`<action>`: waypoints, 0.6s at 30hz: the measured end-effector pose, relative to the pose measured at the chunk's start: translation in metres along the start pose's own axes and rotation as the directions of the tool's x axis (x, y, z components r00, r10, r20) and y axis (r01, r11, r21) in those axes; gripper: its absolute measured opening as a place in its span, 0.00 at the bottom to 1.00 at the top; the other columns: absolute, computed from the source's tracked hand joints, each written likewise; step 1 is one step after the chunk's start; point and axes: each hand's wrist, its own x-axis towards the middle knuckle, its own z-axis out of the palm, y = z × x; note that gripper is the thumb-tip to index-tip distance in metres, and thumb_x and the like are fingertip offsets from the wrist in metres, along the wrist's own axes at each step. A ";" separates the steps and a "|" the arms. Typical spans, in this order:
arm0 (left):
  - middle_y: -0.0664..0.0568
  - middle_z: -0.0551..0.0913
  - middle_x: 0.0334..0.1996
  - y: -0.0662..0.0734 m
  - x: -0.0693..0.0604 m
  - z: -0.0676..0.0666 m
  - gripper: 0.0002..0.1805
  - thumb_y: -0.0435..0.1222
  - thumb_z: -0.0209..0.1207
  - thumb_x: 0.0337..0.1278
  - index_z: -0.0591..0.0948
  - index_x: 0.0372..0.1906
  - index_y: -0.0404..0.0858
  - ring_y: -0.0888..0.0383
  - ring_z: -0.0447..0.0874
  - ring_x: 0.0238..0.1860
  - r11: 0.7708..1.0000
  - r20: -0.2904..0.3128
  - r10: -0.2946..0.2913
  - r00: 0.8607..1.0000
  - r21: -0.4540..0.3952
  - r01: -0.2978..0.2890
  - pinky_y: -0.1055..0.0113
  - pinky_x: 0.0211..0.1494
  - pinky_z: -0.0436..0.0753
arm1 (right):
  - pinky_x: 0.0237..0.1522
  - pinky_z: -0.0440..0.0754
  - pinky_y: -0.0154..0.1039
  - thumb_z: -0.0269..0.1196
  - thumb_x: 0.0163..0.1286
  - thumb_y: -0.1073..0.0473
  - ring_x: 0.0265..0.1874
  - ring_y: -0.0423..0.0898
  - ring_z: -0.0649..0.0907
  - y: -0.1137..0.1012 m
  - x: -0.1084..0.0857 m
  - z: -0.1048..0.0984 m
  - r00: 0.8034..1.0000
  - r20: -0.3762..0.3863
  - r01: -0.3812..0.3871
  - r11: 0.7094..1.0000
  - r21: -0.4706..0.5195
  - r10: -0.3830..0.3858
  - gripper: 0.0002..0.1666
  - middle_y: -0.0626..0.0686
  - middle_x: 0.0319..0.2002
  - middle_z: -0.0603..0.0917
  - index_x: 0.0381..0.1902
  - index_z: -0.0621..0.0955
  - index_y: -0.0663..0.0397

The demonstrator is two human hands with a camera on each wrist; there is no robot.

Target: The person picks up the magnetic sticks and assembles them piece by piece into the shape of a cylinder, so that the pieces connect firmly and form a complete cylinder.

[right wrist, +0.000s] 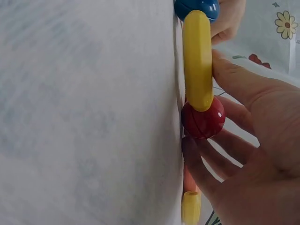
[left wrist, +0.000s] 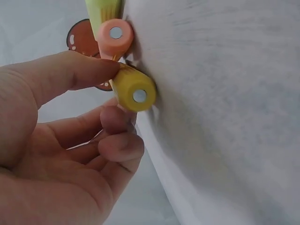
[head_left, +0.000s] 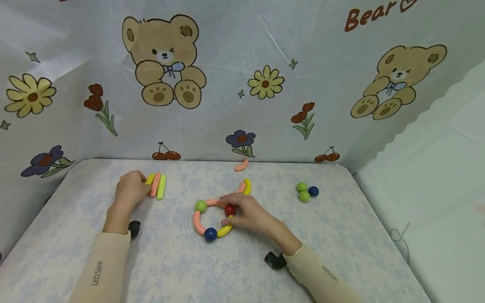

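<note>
My left hand (head_left: 130,189) pinches a yellow stick (left wrist: 136,89) between thumb and fingers, beside an orange stick (head_left: 155,185) and a light green stick (head_left: 161,187); round metal ends show on the yellow and orange ones. Curved pieces and balls form a closed ring on the table: a green ball (head_left: 201,205), a blue ball (head_left: 210,235), a red ball (head_left: 229,210), a yellow arc (head_left: 225,230) and salmon arcs (head_left: 198,223). Around the red ball and yellow arc, my right hand (head_left: 250,212) rests with thumb and fingers curled.
Behind the right hand lie a yellow arc (head_left: 247,187) and a salmon arc (head_left: 241,187), side by side. Another salmon arc (head_left: 241,165) is near the back edge. Two green balls (head_left: 304,196) and a dark blue ball (head_left: 313,191) sit at the right. A bear-print cloth hangs behind the table (head_left: 182,269).
</note>
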 end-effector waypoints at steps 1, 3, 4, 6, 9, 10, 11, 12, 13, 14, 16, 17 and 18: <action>0.28 0.82 0.44 0.000 0.000 -0.001 0.19 0.33 0.63 0.63 0.81 0.50 0.18 0.40 0.79 0.39 1.000 0.011 -0.011 1.000 0.007 0.011 0.52 0.40 0.80 | 0.63 0.81 0.41 0.79 0.64 0.52 0.56 0.38 0.82 0.000 0.000 0.000 1.000 0.006 0.001 1.000 0.000 -0.001 0.33 0.43 0.59 0.86 0.66 0.82 0.46; 0.33 0.81 0.38 0.000 -0.002 -0.002 0.17 0.34 0.66 0.62 0.81 0.44 0.21 0.43 0.77 0.36 0.999 0.031 -0.032 0.999 0.018 0.031 0.56 0.37 0.78 | 0.65 0.80 0.42 0.79 0.64 0.52 0.58 0.38 0.82 0.001 0.000 0.000 1.000 0.007 0.003 1.000 -0.007 -0.003 0.33 0.43 0.60 0.86 0.65 0.83 0.47; 0.36 0.80 0.36 0.000 -0.002 -0.003 0.16 0.35 0.67 0.62 0.81 0.42 0.22 0.44 0.76 0.35 0.999 0.041 -0.041 0.998 0.022 0.040 0.58 0.35 0.77 | 0.65 0.80 0.42 0.79 0.64 0.52 0.59 0.38 0.82 0.001 0.000 0.000 1.000 0.003 0.003 1.000 -0.008 -0.003 0.33 0.43 0.60 0.86 0.65 0.83 0.47; 0.38 0.79 0.33 0.000 -0.002 -0.005 0.16 0.37 0.67 0.62 0.80 0.39 0.25 0.45 0.76 0.34 0.998 0.052 -0.060 0.997 0.019 0.059 0.59 0.34 0.76 | 0.64 0.80 0.42 0.79 0.64 0.52 0.58 0.38 0.82 0.002 0.000 0.001 1.000 -0.006 0.006 1.000 -0.011 -0.006 0.32 0.43 0.59 0.86 0.65 0.83 0.47; 0.36 0.79 0.34 -0.002 -0.003 -0.008 0.17 0.38 0.67 0.63 0.77 0.40 0.25 0.43 0.76 0.35 0.997 0.012 -0.074 0.997 -0.012 0.074 0.57 0.34 0.77 | 0.63 0.81 0.43 0.79 0.64 0.52 0.56 0.38 0.82 0.002 0.000 0.002 1.000 -0.018 0.004 1.000 -0.021 -0.005 0.31 0.43 0.57 0.87 0.64 0.83 0.47; 0.35 0.79 0.36 -0.003 -0.004 -0.009 0.18 0.38 0.67 0.63 0.77 0.41 0.25 0.41 0.76 0.37 0.997 -0.024 -0.073 0.997 -0.033 0.072 0.55 0.35 0.78 | 0.63 0.81 0.42 0.79 0.63 0.52 0.55 0.38 0.82 0.002 0.000 0.002 1.000 -0.023 0.002 1.000 -0.026 -0.003 0.31 0.43 0.57 0.87 0.63 0.84 0.47; 0.34 0.78 0.37 -0.003 -0.005 -0.010 0.18 0.37 0.66 0.63 0.75 0.43 0.25 0.40 0.76 0.38 0.996 -0.064 -0.073 0.995 -0.059 0.069 0.53 0.37 0.78 | 0.62 0.81 0.43 0.79 0.63 0.51 0.55 0.38 0.82 0.002 0.000 0.002 1.000 -0.027 0.001 1.000 -0.032 -0.002 0.31 0.44 0.56 0.87 0.63 0.84 0.47; 0.33 0.78 0.38 -0.002 -0.006 -0.011 0.19 0.37 0.66 0.63 0.75 0.45 0.25 0.39 0.76 0.40 0.994 -0.108 -0.065 0.992 -0.089 0.056 0.51 0.39 0.79 | 0.61 0.81 0.43 0.79 0.63 0.51 0.54 0.39 0.82 0.002 0.000 0.002 1.000 -0.032 0.000 0.999 -0.036 -0.001 0.31 0.44 0.56 0.87 0.63 0.84 0.47; 0.33 0.78 0.39 0.000 -0.007 -0.012 0.19 0.35 0.66 0.63 0.74 0.47 0.24 0.38 0.76 0.41 0.992 -0.149 -0.052 0.987 -0.123 0.034 0.50 0.42 0.79 | 0.61 0.81 0.42 0.79 0.63 0.51 0.53 0.39 0.82 0.002 0.000 0.002 0.999 -0.037 -0.002 0.999 -0.043 0.000 0.30 0.44 0.55 0.87 0.62 0.84 0.47; 0.33 0.78 0.40 0.004 -0.009 -0.014 0.19 0.34 0.66 0.63 0.74 0.49 0.24 0.38 0.77 0.42 0.988 -0.186 -0.033 0.982 -0.153 0.004 0.50 0.43 0.79 | 0.60 0.81 0.42 0.79 0.63 0.51 0.52 0.39 0.82 0.001 0.000 0.002 0.999 -0.043 -0.001 0.999 -0.048 -0.001 0.30 0.44 0.55 0.87 0.62 0.84 0.47; 0.33 0.79 0.41 0.014 -0.014 -0.018 0.20 0.33 0.67 0.62 0.74 0.51 0.25 0.39 0.78 0.43 0.976 -0.233 0.029 0.972 -0.201 -0.078 0.51 0.44 0.79 | 0.58 0.81 0.42 0.79 0.63 0.50 0.51 0.40 0.82 0.001 -0.001 0.002 0.999 -0.050 0.001 0.999 -0.051 -0.003 0.30 0.45 0.54 0.88 0.61 0.84 0.48; 0.34 0.80 0.42 0.020 -0.016 -0.021 0.20 0.32 0.68 0.62 0.75 0.52 0.25 0.40 0.79 0.43 0.967 -0.236 0.071 0.969 -0.222 -0.125 0.53 0.43 0.80 | 0.58 0.82 0.42 0.79 0.63 0.50 0.50 0.40 0.81 0.001 -0.001 0.001 0.999 -0.052 0.002 0.999 -0.051 -0.005 0.30 0.46 0.54 0.88 0.61 0.84 0.48; 0.34 0.81 0.42 0.026 -0.019 -0.022 0.20 0.31 0.68 0.61 0.76 0.53 0.26 0.41 0.81 0.42 0.957 -0.231 0.121 0.965 -0.232 -0.175 0.55 0.43 0.80 | 0.57 0.82 0.42 0.79 0.63 0.50 0.49 0.40 0.81 0.001 -0.001 0.001 0.999 -0.053 0.003 0.999 -0.051 -0.005 0.30 0.46 0.54 0.88 0.61 0.84 0.48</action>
